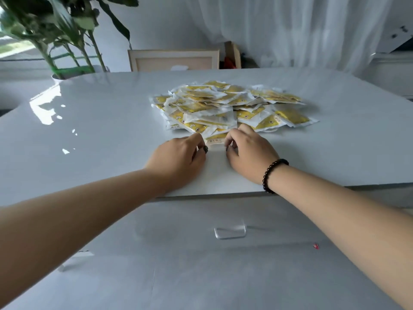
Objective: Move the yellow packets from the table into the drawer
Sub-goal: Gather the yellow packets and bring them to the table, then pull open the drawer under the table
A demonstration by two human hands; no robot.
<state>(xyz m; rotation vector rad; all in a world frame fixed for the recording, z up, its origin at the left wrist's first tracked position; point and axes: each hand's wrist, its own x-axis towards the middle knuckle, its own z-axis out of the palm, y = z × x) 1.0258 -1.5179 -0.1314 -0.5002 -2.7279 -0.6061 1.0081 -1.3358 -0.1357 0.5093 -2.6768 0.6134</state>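
Both hands at nearest packet.
Left hand (pixel 178 156) and right hand (pixel 248 153) pinch opposite ends of packet (pixel 215 137); pile (pixel 223 104) beyond.

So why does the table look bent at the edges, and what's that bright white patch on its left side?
Head view: the wide-angle lens bows the table edges. The patch is glare from bright light reflecting off the glossy top, probably a window near the plant. The plant leaves look smeared, and the packet between the left hand and right hand is blurred; the pile of packets is clearer.
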